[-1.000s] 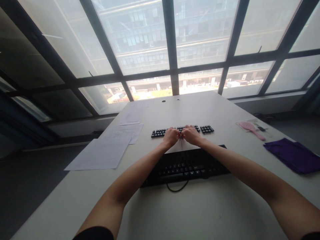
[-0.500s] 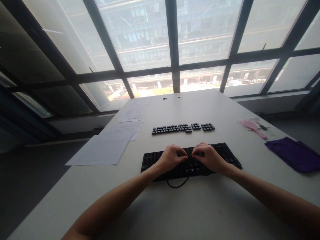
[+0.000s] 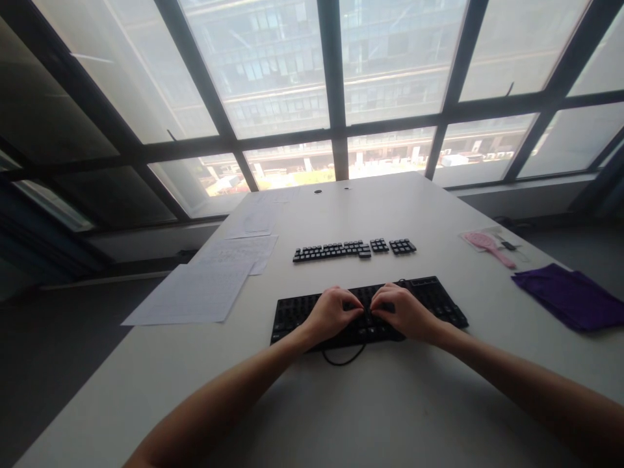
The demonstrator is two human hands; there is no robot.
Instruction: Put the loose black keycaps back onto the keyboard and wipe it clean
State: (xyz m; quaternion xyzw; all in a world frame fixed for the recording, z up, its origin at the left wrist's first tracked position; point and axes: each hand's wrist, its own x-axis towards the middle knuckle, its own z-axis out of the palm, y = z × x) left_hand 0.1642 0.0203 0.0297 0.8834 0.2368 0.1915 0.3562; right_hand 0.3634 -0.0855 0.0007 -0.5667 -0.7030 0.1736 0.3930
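A black keyboard (image 3: 437,303) lies on the white table, its keycaps off over much of its surface, with a few wider keys along the near row. My left hand (image 3: 335,313) is over its middle, thumb and fingertips pinched together. Close beside it, my right hand (image 3: 402,312) makes a similar pinch, and the fingertips of the two hands nearly meet. Anything between the fingers is too small to make out. Behind the keyboard, loose black keycaps (image 3: 331,251) stand in rows, set out in groups like a keyboard layout.
Sheets of paper (image 3: 195,292) lie along the table's left side. On the right are a pink hairbrush (image 3: 487,246) on a clear bag and a folded purple cloth (image 3: 570,296). A black cable (image 3: 344,363) loops out at the keyboard's near edge. Large windows rise beyond the table.
Both hands stay pinched over the middle of the keyboard, with only slight movement. The whole view has shifted a little.
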